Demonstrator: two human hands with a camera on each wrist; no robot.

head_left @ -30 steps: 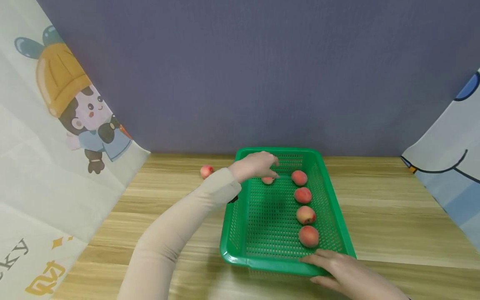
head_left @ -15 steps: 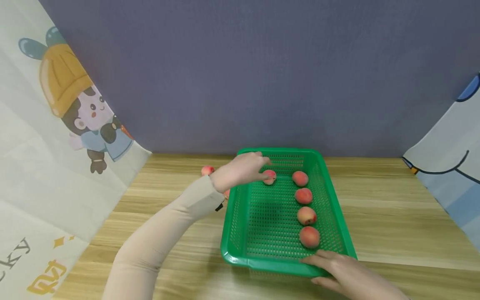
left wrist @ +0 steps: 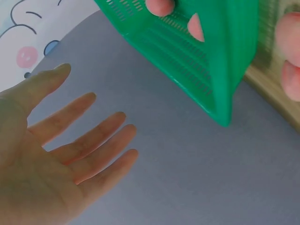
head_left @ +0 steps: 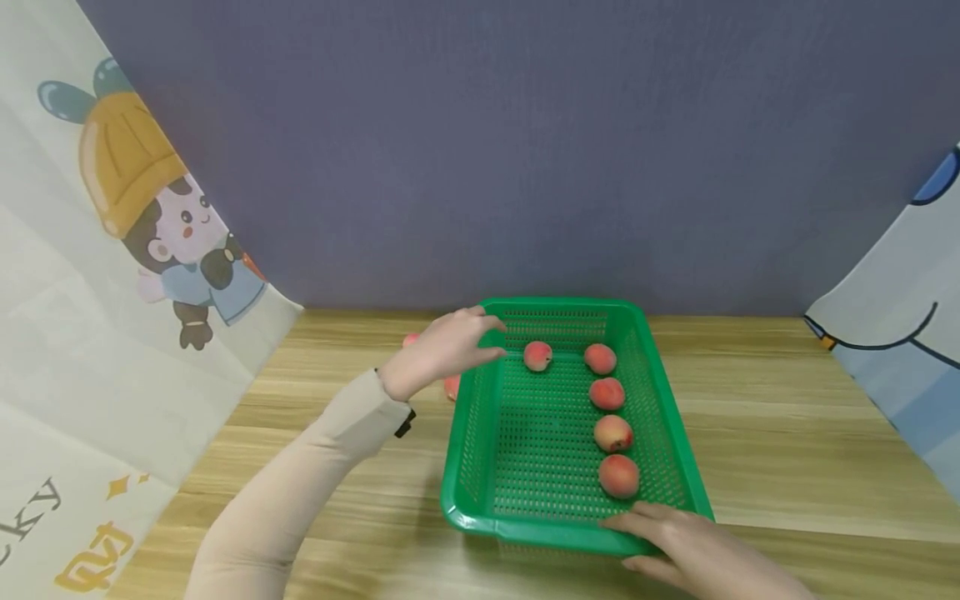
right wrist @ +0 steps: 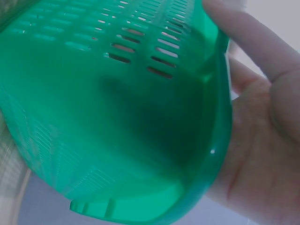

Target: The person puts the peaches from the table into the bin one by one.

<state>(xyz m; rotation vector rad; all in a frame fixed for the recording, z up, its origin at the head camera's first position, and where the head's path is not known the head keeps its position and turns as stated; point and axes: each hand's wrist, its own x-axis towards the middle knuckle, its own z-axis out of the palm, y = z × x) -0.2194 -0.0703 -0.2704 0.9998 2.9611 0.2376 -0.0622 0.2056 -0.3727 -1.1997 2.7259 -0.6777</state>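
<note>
The green plastic basket (head_left: 577, 537) stands on the table with several peaches inside. A column of them, with a peach (head_left: 618, 476) at its near end, runs along the right side. One more peach (head_left: 537, 356) sits at the back left of the basket. My left hand (head_left: 442, 350) is over the basket's left rim, fingers spread and nothing in them; the left wrist view shows its bare palm (left wrist: 42, 183). My right hand (head_left: 690, 546) grips the near rim at the right corner, thumb (right wrist: 253, 37) against the outer wall and fingers over the edge.
Left of the basket, partly hidden by my left hand, lie a peach (head_left: 452, 387) and another peach (head_left: 410, 339) farther back. A grey-blue wall (head_left: 555, 167) rises behind the wooden table (head_left: 750, 417). Printed cloth (head_left: 90, 350) hangs at the left side.
My left hand has drawn back leftward from over the back-left peach to the basket's left rim, leaving that peach in full view. The right hand keeps its place on the near rim.
</note>
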